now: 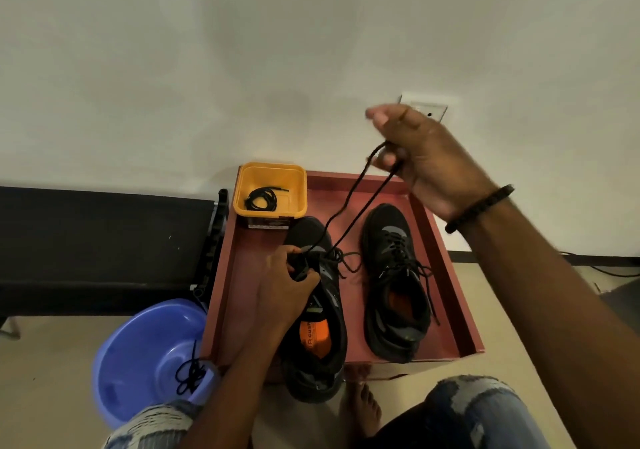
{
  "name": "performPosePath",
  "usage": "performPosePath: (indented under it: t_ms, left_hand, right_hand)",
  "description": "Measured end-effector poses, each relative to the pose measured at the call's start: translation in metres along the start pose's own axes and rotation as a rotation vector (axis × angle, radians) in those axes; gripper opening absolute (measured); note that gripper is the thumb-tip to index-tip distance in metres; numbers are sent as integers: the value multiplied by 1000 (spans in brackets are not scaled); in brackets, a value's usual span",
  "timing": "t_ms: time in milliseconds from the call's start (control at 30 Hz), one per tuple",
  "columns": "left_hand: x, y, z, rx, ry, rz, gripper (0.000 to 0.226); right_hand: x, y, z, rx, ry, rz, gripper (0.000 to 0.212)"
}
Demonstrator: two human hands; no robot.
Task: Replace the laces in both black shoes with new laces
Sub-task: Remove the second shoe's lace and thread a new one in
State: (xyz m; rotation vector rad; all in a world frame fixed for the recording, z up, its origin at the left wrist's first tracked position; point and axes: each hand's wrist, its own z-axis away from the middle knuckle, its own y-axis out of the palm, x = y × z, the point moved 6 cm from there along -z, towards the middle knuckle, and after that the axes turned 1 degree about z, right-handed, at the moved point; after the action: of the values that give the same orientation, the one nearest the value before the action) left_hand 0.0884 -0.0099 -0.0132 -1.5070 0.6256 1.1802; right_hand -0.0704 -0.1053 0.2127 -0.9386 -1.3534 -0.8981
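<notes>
A black lace (pixel 349 202) is held taut in two strands between the raised right hand (pixel 429 161), whose fingers are curled around its upper end, and the left shoe (pixel 317 310), where it enters the eyelets near the toe. The shoe's tongue area is gripped by the left hand (pixel 289 282), thumb and fingers pinched on the upper beside the lace crossing. A dark beaded bracelet (pixel 479 208) is worn on the right wrist.

Both black shoes are set side by side on a red tray (pixel 446 275), toes pointing toward the wall; the left shoe's heel overhangs the tray's near edge. The right shoe (pixel 394 282) is laced, its loose ends trailing over the collar. An orange insole is seen inside each shoe.

A yellow tub (pixel 270 171) is placed at the tray's far left corner, with a coiled black lace (pixel 263 199) lying inside it. Left of the tray, on the floor, a blue basin (pixel 138 344) is seen with a tangled black lace (pixel 189 372) draped at its near rim. A white wall socket (pixel 424 105) is partly hidden behind the right hand.
</notes>
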Motion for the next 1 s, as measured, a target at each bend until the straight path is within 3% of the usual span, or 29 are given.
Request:
performPosePath:
  t_ms: [100, 167, 267, 367, 500, 667, 900, 967, 1000]
  left_hand:
    - [0, 1, -3, 11, 3, -17, 44]
    - [1, 1, -2, 20, 4, -14, 43]
    - [2, 1, -2, 27, 2, -3, 42]
    - [4, 0, -4, 27, 21, 13, 41]
    - [7, 0, -4, 27, -32, 71, 41]
    - [4, 0, -2, 43, -26, 48, 36]
    - [9, 2, -4, 13, 34, 29, 30]
    - [9, 2, -8, -1, 58, -28, 21]
    - [10, 1, -10, 7, 74, -59, 22]
  right_hand:
    - [-58, -2, -4, 55, 131, 705, 27]
    - [-100, 1, -3, 111, 187, 1034, 28]
    - [-136, 18, 6, 130, 127, 1150, 33]
    - [-152, 55, 12, 296, -39, 1162, 31]
    - [-164, 74, 5, 350, -108, 1419, 27]
    - [-133, 68, 2, 216, -255, 1296, 11]
    - [-22, 17, -5, -332, -348, 557, 8]
    - [-19, 9, -6, -343, -296, 489, 7]
    - [-29, 10, -9, -268, -225, 579, 7]
